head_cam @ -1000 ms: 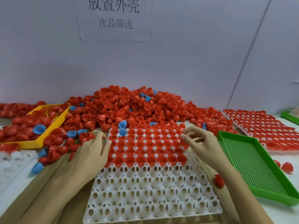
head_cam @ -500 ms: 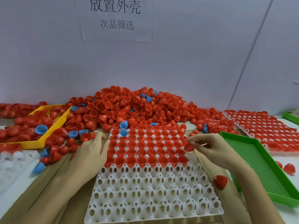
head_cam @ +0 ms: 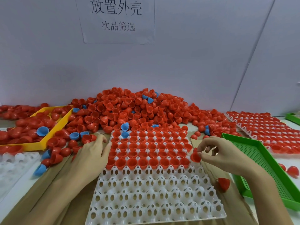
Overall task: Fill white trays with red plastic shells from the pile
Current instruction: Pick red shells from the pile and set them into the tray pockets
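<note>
Since a second ago the right hand [head_cam: 217, 153] has pulled back from the far rows toward the tray's right edge, and now it's pinching a small red plastic half-shell [head_cam: 195, 156] between thumb and fingertips, just beside the last filled row. The left hand [head_cam: 93, 153] hasn't budged, lying flat with relaxed fingers against the left edge of the white perforated plastic tray [head_cam: 155, 192]. That tray is roughly half filled, with the near rows empty. What could go wrong, I'd guess: the pinch is only on the rim, so the shell could flip or pop out and land dome-up or skitter off the bench. Stray blue plastic half-shells [head_cam: 125, 127] sit at the tray's far edge too, so grabbing from the big heap of red shells [head_cam: 129, 109] could pick up the wrong colour. Around it: a yellow plastic bin [head_cam: 53, 127] left, a green mesh tray [head_cam: 259, 159] right, and a loose red shell [head_cam: 224, 184] near the right wrist.
</note>
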Available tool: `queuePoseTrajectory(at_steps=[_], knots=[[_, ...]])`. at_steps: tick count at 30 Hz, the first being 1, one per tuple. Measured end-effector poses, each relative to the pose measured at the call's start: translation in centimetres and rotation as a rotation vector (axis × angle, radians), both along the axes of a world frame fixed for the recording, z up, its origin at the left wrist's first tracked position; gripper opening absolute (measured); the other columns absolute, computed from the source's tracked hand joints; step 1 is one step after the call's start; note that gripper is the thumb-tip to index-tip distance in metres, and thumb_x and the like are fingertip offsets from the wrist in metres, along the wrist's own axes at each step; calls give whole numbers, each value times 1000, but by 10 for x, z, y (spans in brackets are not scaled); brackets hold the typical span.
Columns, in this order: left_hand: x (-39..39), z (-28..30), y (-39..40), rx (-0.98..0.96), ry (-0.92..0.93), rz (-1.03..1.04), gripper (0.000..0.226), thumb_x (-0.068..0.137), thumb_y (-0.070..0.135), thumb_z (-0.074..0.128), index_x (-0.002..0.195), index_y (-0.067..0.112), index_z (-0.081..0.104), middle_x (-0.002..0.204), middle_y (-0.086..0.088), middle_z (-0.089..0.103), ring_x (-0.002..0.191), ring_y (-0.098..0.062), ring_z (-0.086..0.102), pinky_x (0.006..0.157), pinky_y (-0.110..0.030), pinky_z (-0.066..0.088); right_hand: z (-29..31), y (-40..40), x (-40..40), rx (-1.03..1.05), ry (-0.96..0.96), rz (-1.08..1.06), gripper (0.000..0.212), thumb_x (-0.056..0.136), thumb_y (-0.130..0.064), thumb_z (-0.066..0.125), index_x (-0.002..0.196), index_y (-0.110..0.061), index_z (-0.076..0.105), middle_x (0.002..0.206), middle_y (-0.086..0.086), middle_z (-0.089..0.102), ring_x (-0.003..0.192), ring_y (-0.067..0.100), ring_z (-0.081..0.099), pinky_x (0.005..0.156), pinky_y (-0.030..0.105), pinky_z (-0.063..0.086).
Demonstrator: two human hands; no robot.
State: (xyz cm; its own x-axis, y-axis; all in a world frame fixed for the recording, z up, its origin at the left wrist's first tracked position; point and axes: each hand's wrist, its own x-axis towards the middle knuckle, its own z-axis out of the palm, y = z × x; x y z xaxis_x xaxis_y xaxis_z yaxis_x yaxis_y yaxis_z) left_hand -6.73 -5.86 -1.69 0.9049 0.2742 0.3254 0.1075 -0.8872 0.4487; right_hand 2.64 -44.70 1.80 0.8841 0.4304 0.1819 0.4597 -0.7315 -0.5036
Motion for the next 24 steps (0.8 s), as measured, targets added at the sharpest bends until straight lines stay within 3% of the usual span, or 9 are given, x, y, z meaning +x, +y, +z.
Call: queuePoseTrajectory(at_steps=[2,7,12,18,24], knots=[[0,0,0,1,0,-1,23,106,35,44,116,18,54,74,6,66,62,-7,62,53,-25,46,0,2,-2,-49,-10,-15,12,83,-33,80,84,-41,72,96,-16,65,93,-1,56,71,25,51],[1,-1,1,29,-3,17,21,106,36,44,112,19,55,67,7,62,57,-6,59,46,-19,33,-3,19,-6,-127,-29,8,15,87,-32,79,94,-43,71,100,-16,57,92,-5,53,73,13,44],[1,-1,0,27,-5,17,19,106,35,44,111,20,55,64,7,61,53,-6,58,44,-18,29,0,26,-10,-93,-50,2,18,90,-28,78,94,-44,71,101,-15,61,89,2,58,77,23,52],[-1,0,-2,30,-12,23,17,106,34,45,108,19,55,58,6,56,51,-6,55,42,-18,26,-2,28,-8,-78,18,19,20,93,-14,73,89,-34,75,87,-10,71,84,2,63,78,22,55],[-4,5,-3,39,-1,-15,17,106,34,43,106,20,52,62,5,59,55,-9,59,47,-23,39,-1,26,-8,-37,48,36,22,95,-15,72,89,-36,75,86,-11,72,83,2,65,77,22,55]])
